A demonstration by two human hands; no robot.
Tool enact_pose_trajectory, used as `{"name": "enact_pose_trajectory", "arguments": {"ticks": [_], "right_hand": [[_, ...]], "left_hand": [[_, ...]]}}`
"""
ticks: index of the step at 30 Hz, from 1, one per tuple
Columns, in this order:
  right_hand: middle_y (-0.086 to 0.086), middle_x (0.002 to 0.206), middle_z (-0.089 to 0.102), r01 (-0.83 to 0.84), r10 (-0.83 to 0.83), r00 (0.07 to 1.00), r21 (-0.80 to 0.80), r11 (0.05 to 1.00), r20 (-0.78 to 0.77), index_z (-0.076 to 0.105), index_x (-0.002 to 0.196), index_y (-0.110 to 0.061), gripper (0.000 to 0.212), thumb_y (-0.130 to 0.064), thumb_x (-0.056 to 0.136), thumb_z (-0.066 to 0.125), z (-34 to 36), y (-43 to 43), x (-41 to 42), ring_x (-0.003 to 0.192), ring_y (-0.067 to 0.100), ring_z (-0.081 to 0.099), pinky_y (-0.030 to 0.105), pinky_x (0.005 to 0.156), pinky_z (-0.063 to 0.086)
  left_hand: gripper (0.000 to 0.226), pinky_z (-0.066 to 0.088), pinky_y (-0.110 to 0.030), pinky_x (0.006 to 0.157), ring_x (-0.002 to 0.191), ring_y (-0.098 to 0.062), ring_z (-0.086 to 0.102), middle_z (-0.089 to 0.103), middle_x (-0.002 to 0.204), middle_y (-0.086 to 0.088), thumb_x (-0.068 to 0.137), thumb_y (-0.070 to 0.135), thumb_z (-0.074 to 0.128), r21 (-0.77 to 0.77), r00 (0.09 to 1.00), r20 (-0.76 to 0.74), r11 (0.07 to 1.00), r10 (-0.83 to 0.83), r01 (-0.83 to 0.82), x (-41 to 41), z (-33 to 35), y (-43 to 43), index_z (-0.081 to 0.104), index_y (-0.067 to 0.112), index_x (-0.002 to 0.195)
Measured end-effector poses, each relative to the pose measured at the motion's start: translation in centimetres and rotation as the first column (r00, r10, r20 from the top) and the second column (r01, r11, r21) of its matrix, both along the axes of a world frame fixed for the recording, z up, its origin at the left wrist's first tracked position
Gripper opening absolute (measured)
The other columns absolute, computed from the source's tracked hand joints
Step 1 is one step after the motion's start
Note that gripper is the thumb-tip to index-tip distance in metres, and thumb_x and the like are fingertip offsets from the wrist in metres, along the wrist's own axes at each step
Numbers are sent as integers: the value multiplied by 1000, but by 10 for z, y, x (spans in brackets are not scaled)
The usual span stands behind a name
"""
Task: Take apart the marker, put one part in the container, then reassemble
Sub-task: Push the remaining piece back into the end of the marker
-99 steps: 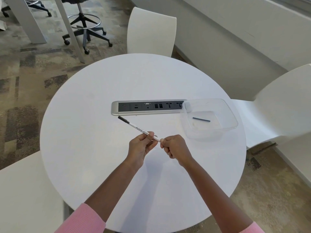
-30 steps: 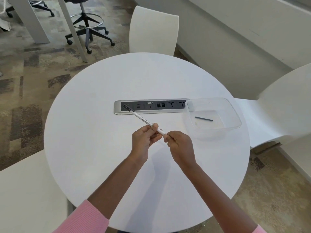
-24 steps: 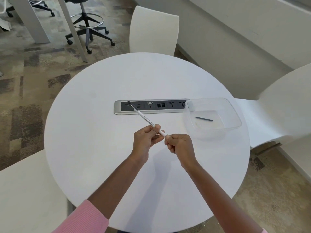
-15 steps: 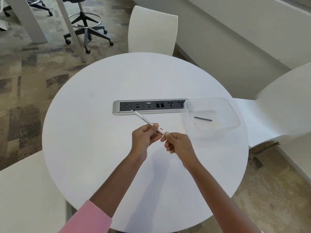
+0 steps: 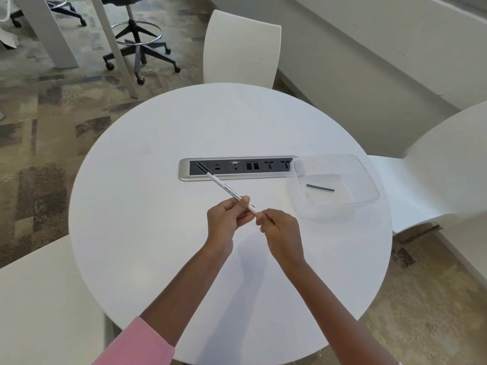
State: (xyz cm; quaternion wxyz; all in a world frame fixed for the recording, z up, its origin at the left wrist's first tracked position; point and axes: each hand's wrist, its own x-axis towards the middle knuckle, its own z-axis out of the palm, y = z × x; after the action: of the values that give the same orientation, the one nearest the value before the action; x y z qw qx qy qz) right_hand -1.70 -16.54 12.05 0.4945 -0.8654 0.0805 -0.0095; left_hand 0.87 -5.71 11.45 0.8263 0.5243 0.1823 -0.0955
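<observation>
A thin white marker (image 5: 224, 186) with a dark cap at its far end slants from upper left to lower right above the round white table (image 5: 158, 233). My left hand (image 5: 226, 221) pinches the marker's barrel near its lower end. My right hand (image 5: 279, 230) grips the marker's near tip, fingers curled over it so the tip is hidden. A clear plastic container (image 5: 369, 177) sits to the right, holding one short dark marker part (image 5: 320, 187) on its bottom.
A silver power and data strip (image 5: 184, 173) is set into the table behind the marker. White chairs stand at the far side (image 5: 239, 48), the right (image 5: 445, 164) and the near left (image 5: 39, 299). A wheeled stool (image 5: 137, 46) stands on the carpet beyond.
The marker's capped end has swung away from me and up over the power strip. Both hands stay on the marker's near end, with small shifts of the fingers.
</observation>
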Motion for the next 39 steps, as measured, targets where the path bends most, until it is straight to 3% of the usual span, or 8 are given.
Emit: {"name": "enact_pose_trajectory", "arguments": {"ticks": [5,12,15,18,22,28,35,39], "right_hand": [[-8,40,48,86,-18,982,360,929,-189,57,48,-14,40,-8,87,54,-4,-4,-2,40,5,40,13,44,34],[1,53,45,212,115,870,575,790,-480,60,59,-8,31,-11,89,52,-1,-11,0,39,6,39,12,42,36],[2,54,50,125,182,862,546,828,-474,63,65,-8,39,-26,94,46,3,-13,1,43,7,45,14,47,42],[0,51,57,125,71,913,444,887,-401,68,66,-9,60,-45,95,29,1,-15,1,45,8,51,16,49,44],[5,54,55,193,-86,958,393,899,-274,67,66,-8,56,-40,96,32,-8,-22,-1,48,11,51,20,52,43],[0,54,56,145,-74,972,318,937,-225,67,66,-14,38,-28,94,46,-17,-24,-5,49,8,52,16,51,44],[-5,64,63,53,-21,988,211,976,-152,67,80,-15,14,-12,87,56,-15,-17,-1,63,9,59,24,67,49],[-7,66,65,-4,33,989,189,982,-145,68,79,-14,13,-9,85,58,-12,-14,1,58,3,60,19,64,49]], "left_hand": [[13,55,-16,57,52,-9,64,69,53,2,82,7,63,40,999,10,998,-44,43,-4,-7,1,68,4,70],[14,55,-17,58,55,-10,66,70,56,1,82,8,64,54,995,-6,993,-104,105,-5,-13,5,70,6,70],[14,55,-16,57,55,-11,66,71,57,0,81,9,64,31,994,-24,994,-106,107,-3,-13,8,70,5,69],[15,54,-16,56,56,-11,66,71,59,-1,82,9,64,-27,996,-47,997,-80,78,-1,-12,10,70,7,69],[15,54,-15,55,56,-9,67,72,60,-1,83,7,61,-84,995,-62,994,-72,67,1,-11,14,69,7,71],[15,54,-15,56,56,-8,66,72,60,0,84,7,59,-98,995,-57,992,-88,82,2,-12,14,68,7,72],[12,54,-16,56,55,-11,67,71,57,2,81,9,65,75,992,4,989,-126,125,3,-15,12,70,9,70],[14,54,-17,57,55,-12,66,70,55,3,80,10,66,156,990,34,979,-137,130,3,-18,11,71,12,67]]}}
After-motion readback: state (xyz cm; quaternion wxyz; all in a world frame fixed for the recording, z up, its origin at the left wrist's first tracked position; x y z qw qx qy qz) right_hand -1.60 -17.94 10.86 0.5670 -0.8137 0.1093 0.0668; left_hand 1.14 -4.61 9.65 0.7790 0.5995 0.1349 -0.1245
